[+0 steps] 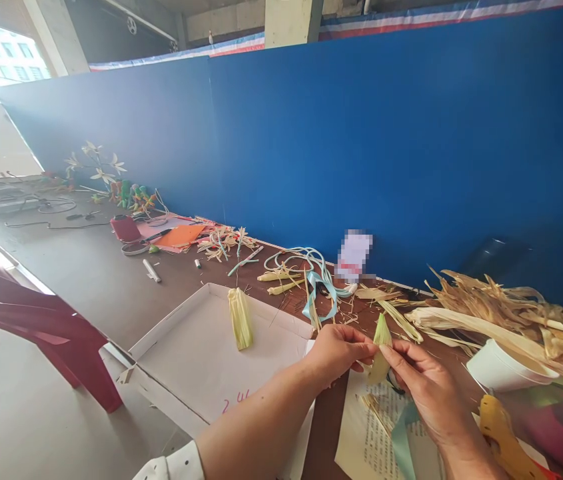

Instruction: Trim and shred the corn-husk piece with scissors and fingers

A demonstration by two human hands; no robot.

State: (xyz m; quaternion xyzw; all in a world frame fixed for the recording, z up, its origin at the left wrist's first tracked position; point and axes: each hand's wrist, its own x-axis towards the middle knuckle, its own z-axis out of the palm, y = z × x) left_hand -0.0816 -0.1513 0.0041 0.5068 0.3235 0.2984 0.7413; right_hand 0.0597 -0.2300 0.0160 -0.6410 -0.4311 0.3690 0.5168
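My left hand (337, 352) and my right hand (422, 385) meet over the brown table (91, 273), both pinched on one pale green strip of corn husk (380, 344) that stands between the fingers, its pointed tip up. A light blue ribbon (401, 433) runs under my right hand. Below the hands lies a printed paper sheet (366, 433). To the left, a folded bundle of yellow-green husk (240, 317) rests inside a shallow white cardboard box lid (196, 360).
A heap of dry corn husks (501, 313) lies at the right, with a white paper cup (504, 367) beside it. Ribbons (311, 273), straw scraps, orange paper (181, 235) and husk flowers (96, 167) line the blue partition (361, 133). A dark red plastic chair (41, 320) stands left.
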